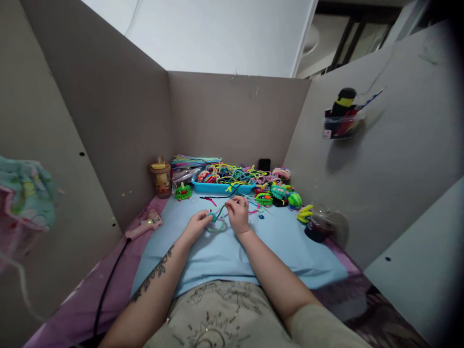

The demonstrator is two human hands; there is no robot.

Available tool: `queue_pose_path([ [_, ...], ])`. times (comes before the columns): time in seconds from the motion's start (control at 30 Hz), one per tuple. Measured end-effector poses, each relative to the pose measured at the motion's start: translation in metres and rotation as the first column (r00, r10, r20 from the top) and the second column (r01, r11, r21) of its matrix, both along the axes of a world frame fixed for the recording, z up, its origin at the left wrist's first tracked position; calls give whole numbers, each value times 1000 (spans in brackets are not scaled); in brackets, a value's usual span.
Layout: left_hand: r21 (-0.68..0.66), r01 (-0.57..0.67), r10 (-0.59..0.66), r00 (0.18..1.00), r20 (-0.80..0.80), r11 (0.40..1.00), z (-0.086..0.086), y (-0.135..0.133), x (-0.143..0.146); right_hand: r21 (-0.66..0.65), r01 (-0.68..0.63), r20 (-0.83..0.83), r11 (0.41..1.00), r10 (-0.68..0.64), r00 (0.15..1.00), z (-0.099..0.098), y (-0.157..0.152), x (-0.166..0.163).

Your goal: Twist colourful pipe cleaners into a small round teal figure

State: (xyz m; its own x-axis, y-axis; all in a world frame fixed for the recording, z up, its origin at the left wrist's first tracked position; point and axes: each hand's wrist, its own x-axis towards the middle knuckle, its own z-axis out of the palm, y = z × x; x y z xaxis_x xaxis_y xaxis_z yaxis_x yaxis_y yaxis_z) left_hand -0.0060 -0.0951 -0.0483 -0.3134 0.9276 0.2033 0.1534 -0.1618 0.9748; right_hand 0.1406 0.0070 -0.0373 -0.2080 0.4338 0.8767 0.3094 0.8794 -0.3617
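Note:
Both my hands work over a light blue mat (290,251). My left hand (198,223) is closed around a small teal pipe-cleaner piece (216,223) that curls into a loop on the mat. My right hand (238,212) pinches the upper end of a thin strand rising from that piece, fingers pressed together. Loose bits of pipe cleaner lie just beyond my fingers.
A blue tray (221,187) heaped with coloured pipe cleaners stands at the back, with finished fuzzy figures (281,193) to its right and a green one (183,192) to its left. A lidded cup (161,179), a pink glue gun (145,226) with black cord, a dark jar (317,227). Cardboard walls enclose the area.

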Motion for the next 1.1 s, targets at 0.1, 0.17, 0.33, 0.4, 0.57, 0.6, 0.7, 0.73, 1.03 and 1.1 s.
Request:
queue_pose_path([
  [0.1, -22, 12, -10, 998, 67, 1000, 2, -1, 2, -52, -140, -53, 989, 137, 989, -1, -1, 0],
  [0.17, -6, -24, 24, 996, 84, 1000, 1, -1, 2, -71, -209, -80, 975, 204, 976, -1, -3, -1],
  [0.33, 23, -107, 103, 986, 130, 994, -1, 2, 0, -169, -293, -85, 941, 282, 956, 0, -13, -6],
  [0.4, 24, -104, 100, 985, 140, 994, -2, 2, 0, -239, -314, -70, 919, 306, 950, 0, -17, -10],
  [0.57, 69, -101, 92, 989, 115, 993, -3, 3, -1, -322, -307, -43, 896, 310, 950, 0, -18, -13],
  [0.6, 75, -108, 101, 990, 101, 991, -4, 3, -1, -319, -301, -34, 899, 307, 951, 0, -18, -12],
  [0.7, 112, -135, 133, 991, 24, 985, -6, 4, -3, -351, -303, -8, 886, 321, 947, 1, -17, -12],
  [0.73, 132, -144, 147, 989, -9, 981, -7, 5, -4, -377, -311, 0, 873, 335, 942, 0, -16, -12],
  [1.03, 236, -233, 290, 926, -244, 943, -8, 8, -7, -506, -427, 14, 749, 502, 865, -13, -11, -21],
  [1.1, 221, -230, 284, 923, -261, 948, -6, 7, -5, -496, -395, 30, 773, 470, 882, -13, -13, -21],
])
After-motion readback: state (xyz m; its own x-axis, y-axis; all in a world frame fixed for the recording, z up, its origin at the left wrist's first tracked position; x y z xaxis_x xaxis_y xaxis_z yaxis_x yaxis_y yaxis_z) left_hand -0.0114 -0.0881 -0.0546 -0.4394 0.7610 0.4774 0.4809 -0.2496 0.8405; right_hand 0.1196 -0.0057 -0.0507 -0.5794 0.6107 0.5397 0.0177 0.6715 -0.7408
